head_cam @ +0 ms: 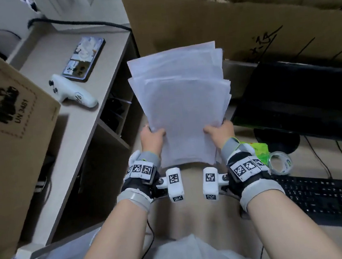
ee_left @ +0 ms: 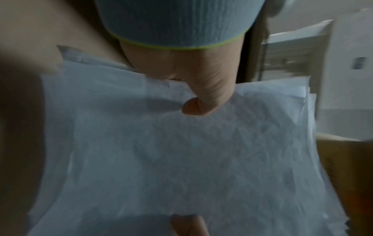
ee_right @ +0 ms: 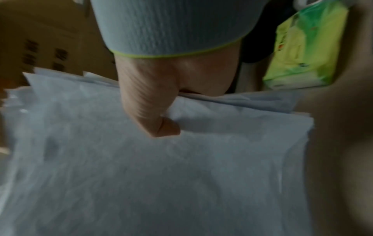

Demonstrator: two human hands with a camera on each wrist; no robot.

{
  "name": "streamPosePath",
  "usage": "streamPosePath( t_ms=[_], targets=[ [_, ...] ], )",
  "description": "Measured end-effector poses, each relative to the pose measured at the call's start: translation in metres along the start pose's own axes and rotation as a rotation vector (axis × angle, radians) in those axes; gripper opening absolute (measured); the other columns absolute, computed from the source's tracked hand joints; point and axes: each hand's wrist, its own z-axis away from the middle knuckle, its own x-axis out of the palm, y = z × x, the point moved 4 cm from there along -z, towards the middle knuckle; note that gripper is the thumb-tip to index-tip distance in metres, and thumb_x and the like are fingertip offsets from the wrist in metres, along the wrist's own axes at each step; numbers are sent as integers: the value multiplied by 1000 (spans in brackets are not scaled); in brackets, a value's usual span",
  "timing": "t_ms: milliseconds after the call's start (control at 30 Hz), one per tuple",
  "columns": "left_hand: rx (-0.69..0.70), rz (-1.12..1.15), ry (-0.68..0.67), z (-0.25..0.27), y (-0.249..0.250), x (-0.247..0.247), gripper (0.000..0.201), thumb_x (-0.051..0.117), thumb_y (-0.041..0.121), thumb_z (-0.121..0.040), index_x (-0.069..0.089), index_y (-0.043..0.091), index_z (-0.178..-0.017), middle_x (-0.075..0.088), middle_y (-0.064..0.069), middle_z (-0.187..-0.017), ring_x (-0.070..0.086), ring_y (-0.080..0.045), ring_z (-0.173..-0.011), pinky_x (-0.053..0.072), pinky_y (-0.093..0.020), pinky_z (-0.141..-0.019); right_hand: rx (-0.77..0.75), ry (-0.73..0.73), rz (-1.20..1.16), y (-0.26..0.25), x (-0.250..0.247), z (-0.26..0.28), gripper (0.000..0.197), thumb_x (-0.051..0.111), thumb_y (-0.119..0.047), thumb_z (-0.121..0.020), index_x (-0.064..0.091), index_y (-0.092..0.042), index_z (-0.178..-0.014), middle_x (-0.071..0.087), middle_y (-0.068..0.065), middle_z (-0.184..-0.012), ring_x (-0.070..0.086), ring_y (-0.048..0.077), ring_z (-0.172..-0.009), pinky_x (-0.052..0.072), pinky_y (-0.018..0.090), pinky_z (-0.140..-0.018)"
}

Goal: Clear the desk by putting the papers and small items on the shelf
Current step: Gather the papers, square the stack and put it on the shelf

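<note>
— So where are the papers [head_cam: 181, 105] right now?

— Up off the desk [head_cam: 196, 208], in both my hands. My left hand [head_cam: 152, 138] pinches the near-left edge, my right hand [head_cam: 220, 130] the near-right edge, thumbs on top and the other fingers hidden beneath.

— And which way does the stack run?

— Its long axis runs away from me, so most of it lies beyond my fingers. The shelf [head_cam: 77, 121] lies to the left, nearer my left hand.
</note>
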Motion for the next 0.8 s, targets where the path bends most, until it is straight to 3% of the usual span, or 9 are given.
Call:
streamPosePath(
  t_ms=[67, 167, 267, 333, 433, 500, 600, 700, 800],
  targets=[
    [171, 86, 1, 5, 34, 4, 37, 55, -13, -73, 60, 11, -101, 66, -5, -88, 60, -8, -72, 49, -23, -75, -104, 44, -103, -25, -8, 4, 16, 65, 3, -62, 58, -11, -67, 60, 6, -69, 55, 16, -64, 46, 32, -64],
    [287, 160, -10, 16, 57, 6, 34, 54, -6, -66, 59, 7, -98, 59, 0, -78, 51, -2, -62, 44, -17, -63, -208, 91, -228, -40, -17, 12, 18, 58, -4, -53, 60, 2, -70, 53, 9, -69, 47, 13, -69, 37, 27, -62],
    [235, 91, -18, 18, 44, 6, 41, 57, 0, -70, 58, 6, -109, 59, 5, -79, 54, -1, -66, 45, -17, -67, -197, 64, -211, -31, -20, 16, 33, 62, -5, -54, 64, 4, -86, 61, 7, -77, 55, 8, -63, 43, 21, -60],
    [135, -44, -40, 17, 27, 5, 53, 58, 10, -63, 53, 9, -115, 62, 1, -88, 62, -17, -87, 48, -27, -79, -170, 15, -146, -17, -19, 12, 43, 69, 2, -58, 63, 1, -101, 66, 11, -85, 60, 1, -61, 49, 16, -63],
    [28, -242, -76, 17, 10, 4, 49, 62, 10, -69, 51, 14, -117, 66, -12, -104, 62, -31, -99, 47, -33, -82, -34, -13, -30, 7, -15, 6, 36, 69, 10, -69, 60, -18, -90, 65, 11, -79, 59, 17, -74, 54, 36, -76],
    [35, -272, -88, 16, 6, 5, 49, 60, 6, -81, 49, 16, -128, 66, -7, -112, 61, -27, -98, 45, -28, -81, 67, 1, -37, 18, -15, 2, 32, 67, 10, -74, 59, -10, -97, 61, 1, -74, 58, 23, -80, 53, 44, -81],
    [46, -230, -90, 10, 4, 7, 57, 63, 8, -81, 48, 12, -137, 67, -6, -119, 64, -24, -107, 49, -35, -97, 106, 35, -13, 24, -15, -2, 26, 69, 4, -76, 60, -11, -96, 66, 9, -88, 64, 30, -88, 53, 46, -92],
    [19, -197, -90, 5, 6, 9, 50, 59, 12, -79, 53, 12, -128, 68, -9, -114, 65, -28, -107, 49, -42, -99, 90, 79, 42, 18, -16, -3, 21, 68, -4, -77, 67, -10, -97, 69, 20, -97, 64, 34, -89, 51, 40, -84],
    [43, -117, -50, 4, 26, 11, 59, 51, 21, -77, 46, 16, -135, 64, -8, -121, 59, -28, -113, 45, -44, -104, 1, 105, -43, -3, -16, -1, 16, 62, -2, -79, 65, -12, -91, 59, 12, -83, 50, 20, -77, 43, 31, -72]
  ],
)
